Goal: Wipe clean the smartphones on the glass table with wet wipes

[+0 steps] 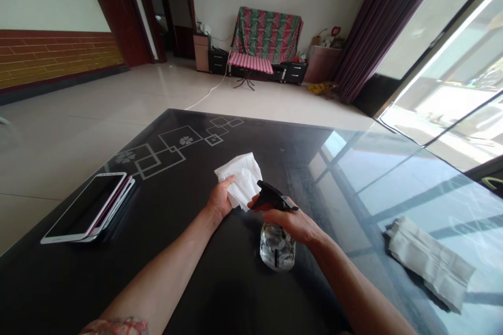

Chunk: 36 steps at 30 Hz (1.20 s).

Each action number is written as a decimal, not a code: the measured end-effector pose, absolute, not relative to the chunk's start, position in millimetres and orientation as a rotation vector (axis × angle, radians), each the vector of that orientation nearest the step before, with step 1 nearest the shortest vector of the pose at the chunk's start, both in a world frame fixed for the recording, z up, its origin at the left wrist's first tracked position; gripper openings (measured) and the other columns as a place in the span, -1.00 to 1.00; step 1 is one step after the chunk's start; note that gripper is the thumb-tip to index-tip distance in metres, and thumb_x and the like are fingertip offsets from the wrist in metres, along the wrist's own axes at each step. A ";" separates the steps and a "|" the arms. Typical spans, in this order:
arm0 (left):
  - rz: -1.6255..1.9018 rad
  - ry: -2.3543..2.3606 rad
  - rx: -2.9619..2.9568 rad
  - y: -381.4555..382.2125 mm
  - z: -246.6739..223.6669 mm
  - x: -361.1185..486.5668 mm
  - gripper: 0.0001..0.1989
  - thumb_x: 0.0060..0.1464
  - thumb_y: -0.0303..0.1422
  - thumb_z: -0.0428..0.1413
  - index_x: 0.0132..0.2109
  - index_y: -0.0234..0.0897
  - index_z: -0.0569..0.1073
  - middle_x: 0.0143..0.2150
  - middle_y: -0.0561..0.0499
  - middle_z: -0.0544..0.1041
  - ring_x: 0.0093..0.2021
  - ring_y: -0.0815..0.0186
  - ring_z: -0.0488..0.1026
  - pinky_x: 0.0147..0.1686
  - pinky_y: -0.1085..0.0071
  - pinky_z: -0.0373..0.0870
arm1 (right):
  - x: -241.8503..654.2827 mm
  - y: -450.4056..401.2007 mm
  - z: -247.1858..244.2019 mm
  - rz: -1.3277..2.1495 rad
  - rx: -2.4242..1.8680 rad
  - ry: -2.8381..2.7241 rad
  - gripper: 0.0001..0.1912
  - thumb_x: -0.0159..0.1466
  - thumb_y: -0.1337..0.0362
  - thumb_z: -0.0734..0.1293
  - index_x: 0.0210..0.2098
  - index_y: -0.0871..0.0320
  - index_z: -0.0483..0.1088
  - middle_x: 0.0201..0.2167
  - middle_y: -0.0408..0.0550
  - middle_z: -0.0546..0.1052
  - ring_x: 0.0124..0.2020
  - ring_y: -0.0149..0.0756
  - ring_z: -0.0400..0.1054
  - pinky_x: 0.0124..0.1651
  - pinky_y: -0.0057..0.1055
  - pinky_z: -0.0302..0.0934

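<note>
My left hand [222, 197] holds a white paper tissue [244, 177], its thumb lying over the near side of the sheet. Just to the right, my right hand [288, 220] is wrapped round the neck of a clear spray bottle [277, 251] with a black trigger head [274, 196]. The nozzle points left toward the tissue. Clear liquid appears to be inside the bottle. Both hands are above the dark glossy table [188, 282]. My left fingers behind the tissue are hidden.
Stacked on the table's left side are several tablets or phones [88, 209], the top one white-framed. A folded grey-white cloth or paper [430, 261] lies at the right. Beyond the table are a small pink-striped stand [250, 62], a cloth-covered object [269, 34] and glass doors [456, 73].
</note>
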<state>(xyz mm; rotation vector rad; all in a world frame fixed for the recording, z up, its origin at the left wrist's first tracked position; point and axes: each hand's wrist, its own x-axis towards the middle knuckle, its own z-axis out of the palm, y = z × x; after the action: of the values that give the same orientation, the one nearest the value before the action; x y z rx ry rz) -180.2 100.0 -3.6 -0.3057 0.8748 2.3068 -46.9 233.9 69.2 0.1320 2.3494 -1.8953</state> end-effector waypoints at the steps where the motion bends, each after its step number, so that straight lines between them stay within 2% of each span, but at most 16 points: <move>1: 2.303 0.879 -0.306 100.1 -3.5 -180.1 -0.77 0.15 -0.41 0.05 -0.12 -0.48 0.48 -0.29 -0.18 0.62 -0.29 0.11 0.59 -0.12 0.19 0.54 | -47.4 234.7 67.7 -1.892 0.148 2.350 -0.63 0.07 0.29 0.32 -0.12 0.08 0.53 -0.21 -0.09 0.58 -0.17 -0.20 0.43 -0.17 -0.34 0.28; 6: 2.288 0.896 -0.281 100.1 -5.5 -180.0 -0.76 0.15 -0.39 0.06 -0.12 -0.48 0.48 -0.29 -0.19 0.62 -0.30 0.11 0.59 -0.13 0.19 0.53 | -48.4 236.4 62.2 -1.910 0.154 2.354 -0.60 0.08 0.28 0.33 -0.06 0.05 0.51 -0.21 -0.09 0.57 -0.15 -0.20 0.43 -0.15 -0.34 0.29; 11: 2.294 0.895 -0.258 99.8 -9.2 -181.3 -0.80 0.14 -0.40 0.07 -0.16 -0.47 0.48 -0.32 -0.18 0.61 -0.32 0.12 0.59 -0.14 0.22 0.53 | -48.7 236.3 60.1 -1.914 0.122 2.301 -0.65 0.10 0.29 0.32 -0.10 0.08 0.50 -0.21 -0.08 0.57 -0.15 -0.20 0.43 -0.17 -0.35 0.28; 16: 2.284 0.889 -0.263 100.5 -9.6 -181.5 -0.78 0.13 -0.40 0.08 -0.12 -0.48 0.48 -0.33 -0.18 0.61 -0.31 0.11 0.59 -0.13 0.23 0.52 | -48.8 236.9 63.2 -1.878 0.144 2.333 -0.62 0.10 0.25 0.32 -0.07 0.10 0.48 -0.29 -0.10 0.57 -0.21 -0.21 0.43 -0.18 -0.34 0.26; 24: 2.299 0.860 -0.323 100.5 -7.8 -182.9 -0.82 0.15 -0.41 0.06 -0.18 -0.46 0.48 -0.37 -0.12 0.60 -0.43 0.21 0.55 -0.15 0.23 0.53 | -52.0 242.4 63.1 -1.879 0.360 2.443 -0.60 0.05 0.24 0.33 -0.09 0.15 0.47 -0.35 -0.09 0.55 -0.29 -0.21 0.42 -0.26 -0.35 0.25; 27: 2.305 0.832 -0.320 99.0 -8.5 -184.0 -0.81 0.14 -0.40 0.07 -0.17 -0.46 0.48 -0.37 -0.12 0.60 -0.41 0.19 0.56 -0.14 0.22 0.53 | -52.3 244.1 63.4 -1.884 0.386 2.449 -0.63 0.02 0.25 0.35 -0.16 0.14 0.49 -0.38 -0.11 0.54 -0.32 -0.22 0.42 -0.25 -0.34 0.27; 30: 2.322 0.797 -0.311 97.6 -10.0 -185.2 -0.77 0.12 -0.38 0.09 -0.13 -0.46 0.48 -0.36 -0.14 0.61 -0.38 0.16 0.57 -0.13 0.20 0.53 | -51.1 244.7 67.0 -1.867 0.391 2.447 -0.62 0.03 0.25 0.35 -0.14 0.14 0.49 -0.42 -0.13 0.53 -0.37 -0.25 0.40 -0.28 -0.36 0.26; 36: 2.375 0.738 -0.346 97.3 -12.0 -188.1 -0.73 0.17 -0.34 0.06 -0.08 -0.45 0.48 -0.29 -0.16 0.61 -0.32 0.16 0.58 -0.12 0.21 0.52 | -46.1 248.1 73.9 -1.735 0.223 2.379 -0.64 0.01 0.27 0.38 -0.16 0.15 0.49 -0.51 -0.17 0.50 -0.44 -0.32 0.35 -0.37 -0.42 0.21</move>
<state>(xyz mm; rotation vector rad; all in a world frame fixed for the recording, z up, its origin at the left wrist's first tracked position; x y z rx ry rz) -188.1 97.3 -12.0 -0.3458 0.7384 2.3747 -46.1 248.1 73.9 0.2226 2.3794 -1.7348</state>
